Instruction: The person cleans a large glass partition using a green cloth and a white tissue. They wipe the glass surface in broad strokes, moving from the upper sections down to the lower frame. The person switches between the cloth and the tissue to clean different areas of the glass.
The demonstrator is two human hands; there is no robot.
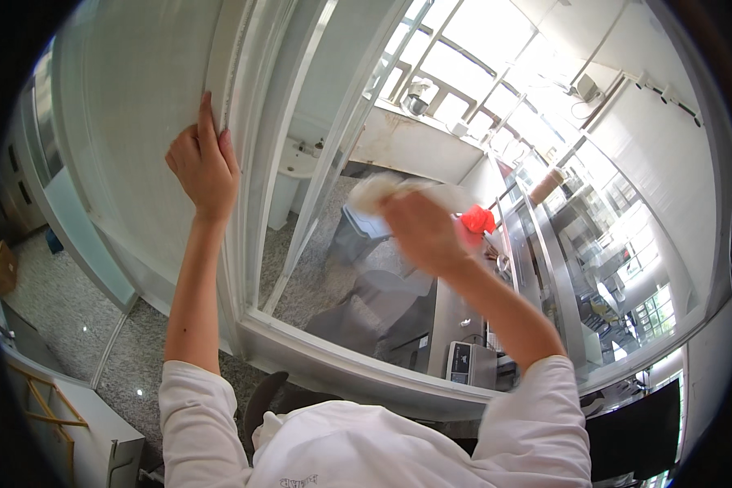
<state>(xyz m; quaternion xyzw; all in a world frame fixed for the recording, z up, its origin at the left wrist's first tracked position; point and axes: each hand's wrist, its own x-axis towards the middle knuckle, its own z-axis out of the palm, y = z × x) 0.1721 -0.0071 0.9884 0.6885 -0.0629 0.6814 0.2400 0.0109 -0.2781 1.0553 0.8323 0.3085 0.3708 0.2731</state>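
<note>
My left hand (pixel 201 158) is braced on a white upright frame (pixel 224 67) at the edge of a pale panel (pixel 140 91). Its index finger points up along the frame, the thumb lies against it and the other fingers are curled. In my right hand (pixel 424 235) is a whitish cloth (pixel 369 194), held up at a large glass pane (pixel 317 287). Both hand and cloth are motion-blurred, so whether the cloth touches the glass is hard to tell. A white lower rail (pixel 354 355) borders the pane.
Through the glass show a grey lidded bin (pixel 360 229), a white washbasin (pixel 297 160), a red bag-like item (pixel 479 219), a digital scale (pixel 462 361) on a counter and a stand mixer (pixel 417 97). A dark monitor (pixel 637 433) stands at lower right, a chair back (pixel 265 393) below the rail.
</note>
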